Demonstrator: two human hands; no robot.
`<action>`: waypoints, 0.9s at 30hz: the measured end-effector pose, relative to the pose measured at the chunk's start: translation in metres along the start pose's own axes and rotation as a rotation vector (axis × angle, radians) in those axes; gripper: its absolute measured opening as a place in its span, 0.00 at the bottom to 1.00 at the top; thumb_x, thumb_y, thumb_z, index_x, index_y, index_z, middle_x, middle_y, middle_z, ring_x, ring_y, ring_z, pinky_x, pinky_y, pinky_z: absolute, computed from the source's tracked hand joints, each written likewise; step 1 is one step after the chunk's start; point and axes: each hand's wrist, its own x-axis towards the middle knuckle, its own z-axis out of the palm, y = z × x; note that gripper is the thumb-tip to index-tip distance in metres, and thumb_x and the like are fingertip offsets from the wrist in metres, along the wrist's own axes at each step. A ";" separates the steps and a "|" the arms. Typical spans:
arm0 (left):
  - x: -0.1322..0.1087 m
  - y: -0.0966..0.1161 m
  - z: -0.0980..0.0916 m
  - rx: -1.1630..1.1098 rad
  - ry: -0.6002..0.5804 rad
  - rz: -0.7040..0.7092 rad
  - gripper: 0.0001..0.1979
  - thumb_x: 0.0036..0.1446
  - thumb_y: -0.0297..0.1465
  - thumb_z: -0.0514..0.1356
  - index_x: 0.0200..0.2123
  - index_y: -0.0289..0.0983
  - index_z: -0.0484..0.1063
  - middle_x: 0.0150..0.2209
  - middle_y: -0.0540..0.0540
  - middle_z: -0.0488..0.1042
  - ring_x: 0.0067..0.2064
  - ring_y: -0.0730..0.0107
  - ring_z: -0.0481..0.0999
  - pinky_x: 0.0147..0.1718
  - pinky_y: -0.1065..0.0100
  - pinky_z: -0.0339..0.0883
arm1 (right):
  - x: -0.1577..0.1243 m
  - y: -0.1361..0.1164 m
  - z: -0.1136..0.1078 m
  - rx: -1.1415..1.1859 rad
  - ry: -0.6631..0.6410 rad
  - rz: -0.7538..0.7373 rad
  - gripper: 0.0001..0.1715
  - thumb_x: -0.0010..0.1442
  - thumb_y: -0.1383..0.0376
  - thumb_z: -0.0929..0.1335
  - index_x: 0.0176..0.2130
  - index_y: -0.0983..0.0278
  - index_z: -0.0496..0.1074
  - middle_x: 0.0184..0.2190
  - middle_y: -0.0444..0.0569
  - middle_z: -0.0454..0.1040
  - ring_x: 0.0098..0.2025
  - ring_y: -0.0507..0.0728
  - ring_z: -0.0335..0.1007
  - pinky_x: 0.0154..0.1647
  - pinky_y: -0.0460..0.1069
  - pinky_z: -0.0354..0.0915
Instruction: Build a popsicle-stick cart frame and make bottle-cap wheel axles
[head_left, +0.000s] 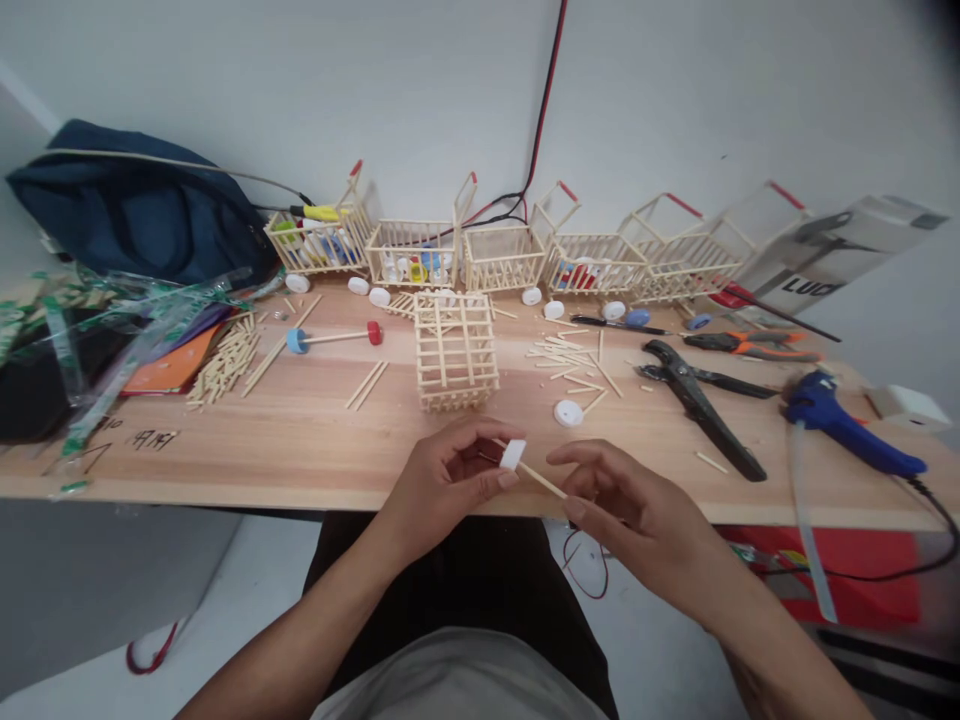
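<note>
Near the table's front edge my left hand (pixel 457 475) pinches a small white cap (pixel 513 454), seen edge-on. A thin wooden stick (pixel 543 481) runs from the cap down to the right, where the thumb and fingers of my right hand (pixel 630 505) grip its far end. Just beyond my left hand sits a basket frame of wooden sticks (pixel 456 350). A white wheel with a short stick (pixel 568 413) lies beyond my hands, and an axle with a blue and a red wheel (pixel 337 337) rests at the left of the frame.
Several small stick carts (pixel 504 258) line the wall. Loose sticks (pixel 227 358) lie at the left, with a blue bag (pixel 142 210) behind. On the right are black cutters (pixel 701 410), orange-handled pliers (pixel 750 346) and a blue glue gun (pixel 855 425) with its cable.
</note>
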 end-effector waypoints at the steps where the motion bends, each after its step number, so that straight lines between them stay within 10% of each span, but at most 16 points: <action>1: 0.000 0.001 0.001 -0.033 0.004 -0.035 0.15 0.49 0.30 0.69 0.43 0.37 0.77 0.40 0.46 0.76 0.41 0.68 0.76 0.42 0.67 0.71 | -0.003 0.002 -0.001 0.069 0.014 -0.020 0.17 0.61 0.59 0.68 0.49 0.59 0.67 0.29 0.42 0.69 0.30 0.51 0.67 0.28 0.44 0.64; 8: 0.003 0.004 0.008 -0.154 -0.009 -0.192 0.17 0.50 0.32 0.69 0.44 0.36 0.75 0.35 0.47 0.79 0.37 0.68 0.79 0.43 0.65 0.73 | -0.018 0.007 -0.002 0.208 0.066 -0.124 0.13 0.56 0.61 0.73 0.43 0.59 0.72 0.34 0.45 0.75 0.33 0.52 0.73 0.29 0.43 0.67; 15: 0.007 -0.002 0.014 -0.188 -0.080 -0.250 0.18 0.50 0.34 0.70 0.44 0.35 0.76 0.35 0.46 0.80 0.35 0.67 0.80 0.43 0.64 0.72 | -0.019 0.002 -0.002 -0.148 0.467 -0.223 0.08 0.63 0.60 0.68 0.36 0.60 0.77 0.31 0.46 0.79 0.32 0.54 0.76 0.33 0.46 0.70; 27: 0.013 0.001 0.019 -0.087 -0.107 -0.196 0.21 0.61 0.41 0.60 0.53 0.34 0.71 0.33 0.45 0.76 0.30 0.73 0.74 0.32 0.70 0.68 | -0.013 -0.015 -0.015 -0.451 0.580 -0.427 0.05 0.65 0.64 0.67 0.36 0.58 0.74 0.33 0.45 0.79 0.35 0.54 0.75 0.36 0.47 0.66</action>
